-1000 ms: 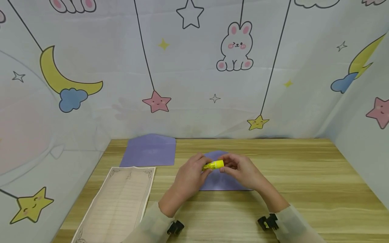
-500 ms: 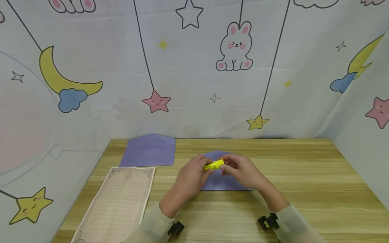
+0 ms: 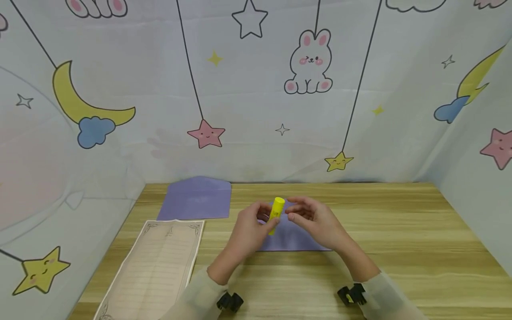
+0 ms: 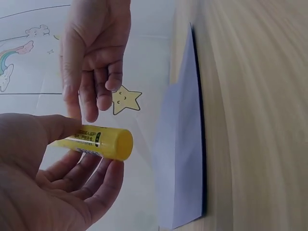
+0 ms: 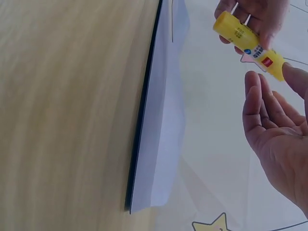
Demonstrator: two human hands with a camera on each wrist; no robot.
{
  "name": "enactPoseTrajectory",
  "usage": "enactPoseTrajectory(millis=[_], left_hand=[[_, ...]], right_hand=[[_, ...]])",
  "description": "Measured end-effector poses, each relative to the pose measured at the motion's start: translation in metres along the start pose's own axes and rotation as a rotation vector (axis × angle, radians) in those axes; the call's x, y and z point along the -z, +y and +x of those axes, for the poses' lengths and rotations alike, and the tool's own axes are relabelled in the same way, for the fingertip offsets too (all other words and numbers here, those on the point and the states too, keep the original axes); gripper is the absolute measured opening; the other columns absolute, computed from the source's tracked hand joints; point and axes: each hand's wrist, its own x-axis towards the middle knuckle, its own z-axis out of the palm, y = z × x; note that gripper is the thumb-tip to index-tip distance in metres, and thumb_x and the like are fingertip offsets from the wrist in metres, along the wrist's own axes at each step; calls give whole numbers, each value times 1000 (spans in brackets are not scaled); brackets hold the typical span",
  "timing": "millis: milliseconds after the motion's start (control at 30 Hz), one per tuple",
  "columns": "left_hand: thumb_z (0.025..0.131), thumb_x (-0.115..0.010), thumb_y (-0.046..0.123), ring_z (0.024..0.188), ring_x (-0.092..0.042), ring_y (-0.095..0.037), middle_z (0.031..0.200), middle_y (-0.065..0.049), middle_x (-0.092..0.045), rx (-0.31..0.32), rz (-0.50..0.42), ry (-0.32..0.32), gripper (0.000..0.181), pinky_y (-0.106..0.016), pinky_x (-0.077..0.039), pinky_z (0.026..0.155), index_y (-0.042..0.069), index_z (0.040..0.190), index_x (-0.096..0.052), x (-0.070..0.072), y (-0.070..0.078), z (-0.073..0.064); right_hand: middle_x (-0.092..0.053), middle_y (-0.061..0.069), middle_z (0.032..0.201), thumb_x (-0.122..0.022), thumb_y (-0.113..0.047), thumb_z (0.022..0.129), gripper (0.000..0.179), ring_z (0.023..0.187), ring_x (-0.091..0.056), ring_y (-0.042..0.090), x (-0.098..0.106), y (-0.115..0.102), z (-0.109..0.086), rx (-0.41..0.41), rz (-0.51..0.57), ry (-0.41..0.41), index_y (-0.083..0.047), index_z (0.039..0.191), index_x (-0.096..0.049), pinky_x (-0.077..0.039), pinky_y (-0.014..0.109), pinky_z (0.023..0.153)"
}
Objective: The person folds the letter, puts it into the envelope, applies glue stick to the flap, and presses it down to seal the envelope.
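A yellow glue stick [image 3: 276, 212] with printed labels is pinched between the thumb and fingers of my left hand [image 3: 250, 226], tilted nearly upright. My right hand [image 3: 320, 222] is just to its right, fingers loosely bent and holding nothing. In the right wrist view, the right thumb [image 5: 296, 79] overlaps one end of the glue stick [image 5: 250, 45]; whether it touches I cannot tell. Below both hands lies a purple envelope [image 3: 296, 238], partly covered by them. Its flap stands slightly raised in the left wrist view.
A second purple envelope [image 3: 198, 200] lies at the back left of the wooden table [image 3: 400, 249]. In front of it is a lined sheet of letter paper [image 3: 156, 266] with decorated corners. A patterned curtain [image 3: 248, 102] rises behind the table.
The glue stick has swung from nearly level to nearly upright in the left hand. The right fingers, earlier at its end, have come away and spread a little.
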Motion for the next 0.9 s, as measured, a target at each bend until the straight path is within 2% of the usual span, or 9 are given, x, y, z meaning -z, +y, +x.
enactPoseTrajectory(millis=[233,367,467,667,767,900], left_hand=[[101,-76,17,96,-70,-24,111,-11,-67,112,-233,14,41,-35,-62,78,-1,132,-59,2,-3,3],[101,-74,12,99,-73,-29,114,-18,-65,137,-377,-2,38,-40,-64,80,-6,130,-57,1,-2,3],[101,-74,10,102,-73,-30,115,-19,-65,164,-457,-8,37,-41,-64,82,-6,129,-55,0,-2,4],[101,-75,11,105,-72,-28,116,-19,-67,214,-558,-16,38,-37,-63,86,-7,128,-55,0,-1,3],[101,-75,11,103,-72,-26,116,-19,-67,226,-575,-33,38,-36,-62,87,-7,126,-55,-1,-1,2],[100,-75,12,100,-72,-23,115,-18,-67,238,-593,-62,39,-35,-62,88,-8,125,-54,-4,0,0]], right_hand=[[-75,11,120,-74,-23,103,41,103,-70,17,-3,-2,-1,55,-121,15,-11,141,-64,-59,37,85],[-75,11,118,-77,-20,101,41,97,-71,14,-6,-5,-2,112,-197,33,-9,139,-66,-60,36,82],[-75,7,114,-80,-16,98,42,95,-71,13,-9,-8,-2,166,-265,48,-7,137,-67,-60,34,81],[-70,3,113,-86,-13,92,42,96,-67,18,-16,-10,-3,247,-392,72,-5,130,-70,-60,40,81],[-68,3,113,-88,-12,90,40,96,-64,19,-19,-10,-4,276,-437,80,-5,125,-71,-60,42,80],[-65,1,110,-90,-12,88,39,95,-61,15,-23,-9,-5,304,-489,96,-7,122,-72,-59,39,80]])
